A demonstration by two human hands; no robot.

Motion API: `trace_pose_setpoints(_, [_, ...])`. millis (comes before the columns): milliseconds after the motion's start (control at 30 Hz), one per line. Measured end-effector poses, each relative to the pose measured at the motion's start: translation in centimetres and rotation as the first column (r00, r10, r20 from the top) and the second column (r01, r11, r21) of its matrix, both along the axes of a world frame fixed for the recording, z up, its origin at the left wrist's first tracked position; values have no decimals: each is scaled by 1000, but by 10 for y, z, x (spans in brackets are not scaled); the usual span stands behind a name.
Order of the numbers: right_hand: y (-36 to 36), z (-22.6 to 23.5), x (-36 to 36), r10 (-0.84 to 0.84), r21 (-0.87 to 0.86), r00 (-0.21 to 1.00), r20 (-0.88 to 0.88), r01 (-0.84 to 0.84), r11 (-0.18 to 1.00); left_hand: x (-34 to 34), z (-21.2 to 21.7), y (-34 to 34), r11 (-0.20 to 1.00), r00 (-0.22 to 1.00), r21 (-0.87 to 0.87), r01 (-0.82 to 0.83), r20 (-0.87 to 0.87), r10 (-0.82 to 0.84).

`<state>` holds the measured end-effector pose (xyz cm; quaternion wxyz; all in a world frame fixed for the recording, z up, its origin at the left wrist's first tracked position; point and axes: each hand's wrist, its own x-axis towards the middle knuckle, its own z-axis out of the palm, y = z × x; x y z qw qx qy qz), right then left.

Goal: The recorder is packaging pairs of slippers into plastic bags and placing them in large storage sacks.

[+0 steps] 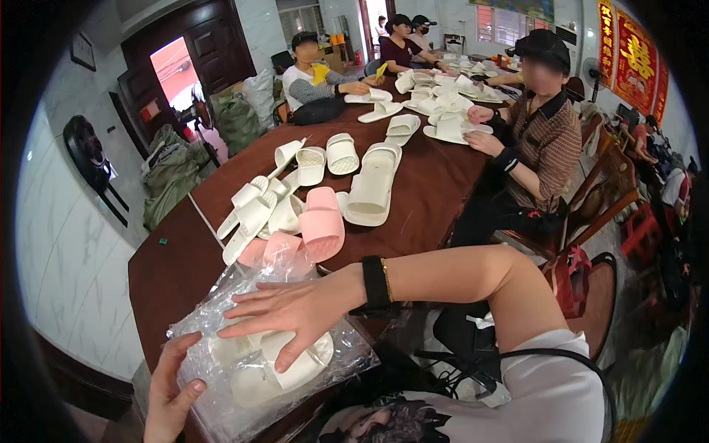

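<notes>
My right hand (292,311) lies flat, fingers spread, on a clear plastic bag (221,310) that holds white slippers (284,369), at the near end of a long dark brown table (177,266). A black band and a thin bracelet sit on that wrist. My left hand (168,395) comes up from the lower edge and touches the bag's near left side with fingers apart. Just beyond the bag lie a pair of pink slippers (319,221).
White slippers (369,188) lie loose along the table's middle and pile up at the far end (443,103). Several people sit around the far half; one in a brown patterned shirt (543,148) sits at my right. Sacks (171,173) stand by the left wall.
</notes>
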<state>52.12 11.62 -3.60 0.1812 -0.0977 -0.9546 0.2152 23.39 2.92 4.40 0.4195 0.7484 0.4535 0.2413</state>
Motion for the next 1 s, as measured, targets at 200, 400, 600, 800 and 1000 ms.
trace_pose_setpoints(200, [11,16,-6,40,120,999,-36,-35,992,-10,-2,4,999,999,15,-41,-7,41])
trace_pose_setpoints(400, [-3,-34,-10,-332,-38,922,-200,331,943,-47,-49,27,942,938,96,-323,166,304])
trace_pose_setpoints(600, [-30,-108,-9,-642,175,764,-69,642,746,-119,-136,27,797,875,-504,-331,153,460])
trace_pose_setpoints(800, [-23,-114,-3,-641,101,758,-124,652,752,-83,-124,20,841,975,-540,-27,171,141])
trace_pose_setpoints(1000, [-17,-133,-2,-650,161,751,-117,660,733,-71,-120,51,761,958,-638,118,276,83])
